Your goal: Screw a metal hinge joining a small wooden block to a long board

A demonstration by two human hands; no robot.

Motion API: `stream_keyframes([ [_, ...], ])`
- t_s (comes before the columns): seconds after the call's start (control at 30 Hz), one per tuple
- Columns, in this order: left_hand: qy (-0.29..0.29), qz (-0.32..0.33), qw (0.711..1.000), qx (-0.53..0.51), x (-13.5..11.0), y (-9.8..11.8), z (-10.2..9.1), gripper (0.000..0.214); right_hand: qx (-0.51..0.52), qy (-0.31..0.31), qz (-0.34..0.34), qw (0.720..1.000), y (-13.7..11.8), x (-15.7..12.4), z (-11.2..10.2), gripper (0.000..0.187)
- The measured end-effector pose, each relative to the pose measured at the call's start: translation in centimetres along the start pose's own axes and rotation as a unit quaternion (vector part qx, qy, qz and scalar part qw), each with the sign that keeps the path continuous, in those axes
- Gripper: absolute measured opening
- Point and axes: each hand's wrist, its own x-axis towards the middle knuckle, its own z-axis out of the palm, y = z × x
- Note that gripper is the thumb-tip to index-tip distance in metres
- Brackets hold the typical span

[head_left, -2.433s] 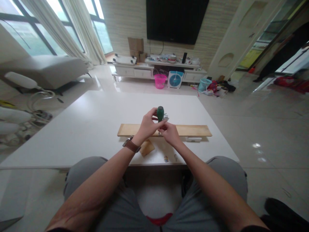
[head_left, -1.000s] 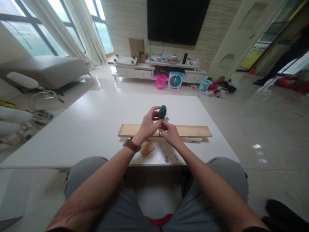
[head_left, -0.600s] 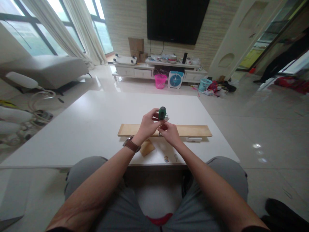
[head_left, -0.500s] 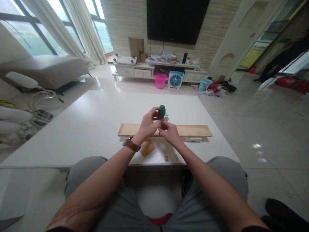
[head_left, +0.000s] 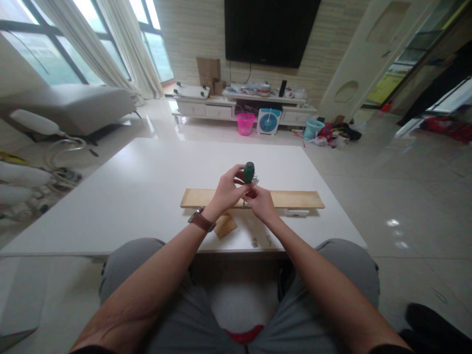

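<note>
A green-handled screwdriver (head_left: 249, 172) stands upright, handle up, over the middle of the long wooden board (head_left: 297, 199). My left hand (head_left: 227, 189), with a brown-strapped watch at the wrist, is closed around the screwdriver below its top. A small silvery metal piece (head_left: 255, 181) shows just right of the handle; I cannot tell which hand supports it. My right hand (head_left: 261, 200) is pinched close to the lower shaft, over the board, and its fingers hide what they hold. A smaller wooden piece (head_left: 225, 226) lies on the table beneath my left wrist.
The white table (head_left: 110, 196) carries two small items (head_left: 254, 242) near its front edge and a white object (head_left: 297, 213) by the board's right part. Beyond are a pink basket (head_left: 245, 124), a blue fan (head_left: 269, 121) and a television cabinet (head_left: 191, 108). A dark-clothed person stands far right.
The screwdriver handle has shifted very slightly right, with both hands in nearly the same place. The person at the far right has moved a little.
</note>
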Motion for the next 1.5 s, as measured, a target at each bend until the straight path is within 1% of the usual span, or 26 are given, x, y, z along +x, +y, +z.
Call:
stream_keyframes([
  [0.2, -0.004, -0.004, 0.998, -0.060, 0.1, -1.0, 0.3, 0.057, 0.006, -0.013, -0.014, 1.000, -0.2, -0.1, -0.1, 0.003],
  [0.3, -0.015, -0.004, 0.997, -0.072, 0.1, -0.9, 0.3, 0.056, 0.006, -0.013, -0.013, 1.000, -0.2, -0.1, 0.0, 0.004],
  [0.4, -0.003, 0.004, 1.000, -0.030, 0.0, -0.3, 0.1, 0.055, 0.001, -0.006, -0.007, 1.000, -0.1, -0.1, 0.1, 0.004],
  [0.47, 0.005, 0.004, 1.000, 0.000, -0.1, 0.1, 0.0, 0.049, -0.003, -0.001, -0.003, 1.000, -0.1, -0.1, 0.1, 0.004],
  [0.57, 0.006, 0.000, 1.000, 0.008, -0.1, 0.1, 0.0, 0.039, -0.009, 0.003, -0.003, 1.000, -0.2, -0.1, 0.0, 0.004],
  [0.73, 0.011, -0.001, 0.999, -0.033, 0.1, -0.9, 0.2, 0.052, -0.006, -0.006, -0.009, 1.000, -0.3, -0.1, 0.0, 0.008],
  [0.87, -0.016, -0.004, 0.997, -0.069, 0.1, -1.2, 0.3, 0.055, -0.004, -0.015, -0.015, 1.000, -0.3, -0.2, 0.0, 0.008],
  [0.93, -0.023, 0.000, 0.998, -0.058, 0.1, -1.0, 0.2, 0.055, -0.007, -0.013, -0.015, 1.000, -0.2, -0.2, 0.1, 0.008],
  [1.03, -0.009, 0.009, 1.000, -0.016, 0.0, -0.4, 0.1, 0.057, -0.011, -0.010, -0.013, 1.000, -0.1, -0.2, 0.2, 0.007],
  [1.17, 0.016, 0.004, 1.000, 0.016, 0.1, -0.1, -0.1, 0.048, -0.014, -0.011, -0.015, 1.000, 0.0, -0.1, 0.2, 0.004],
  [1.23, 0.019, -0.002, 1.000, 0.013, 0.1, -0.2, 0.0, 0.047, -0.014, -0.015, -0.019, 1.000, 0.0, -0.2, 0.1, 0.004],
  [1.37, 0.022, -0.009, 1.000, -0.013, 0.1, -0.7, 0.1, 0.056, -0.014, -0.022, -0.021, 0.999, -0.2, -0.2, 0.0, 0.008],
  [1.5, 0.003, -0.007, 0.999, -0.046, 0.1, -1.0, 0.2, 0.054, -0.013, -0.021, -0.018, 1.000, -0.2, -0.2, 0.1, 0.008],
])
